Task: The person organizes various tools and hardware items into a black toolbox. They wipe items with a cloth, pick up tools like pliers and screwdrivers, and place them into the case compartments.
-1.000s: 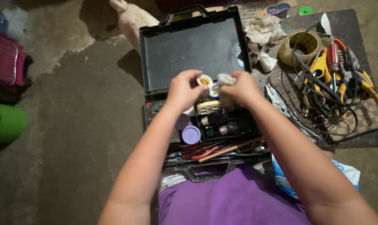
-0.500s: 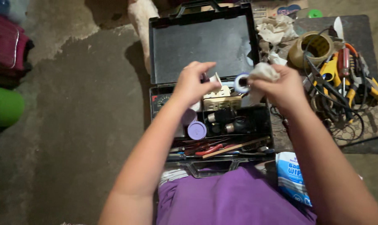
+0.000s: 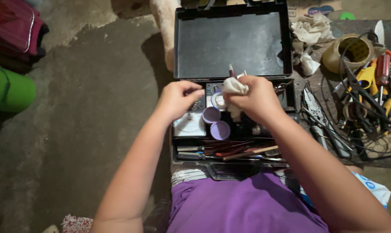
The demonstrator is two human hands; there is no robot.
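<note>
right hand [image 3: 255, 97] clenched on a crumpled white rag [image 3: 234, 86] over the open black plastic toolbox [image 3: 230, 43], left hand [image 3: 178, 99] pinched shut at its 9 o'clock, so I'd wipe slow and steady

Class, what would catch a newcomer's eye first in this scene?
An open black toolbox sits at centre, on the person's lap, its tray crowded with small parts. Above it, the right hand grips a white rag, the left hand beside it. A tangle of tools lies right.
</note>
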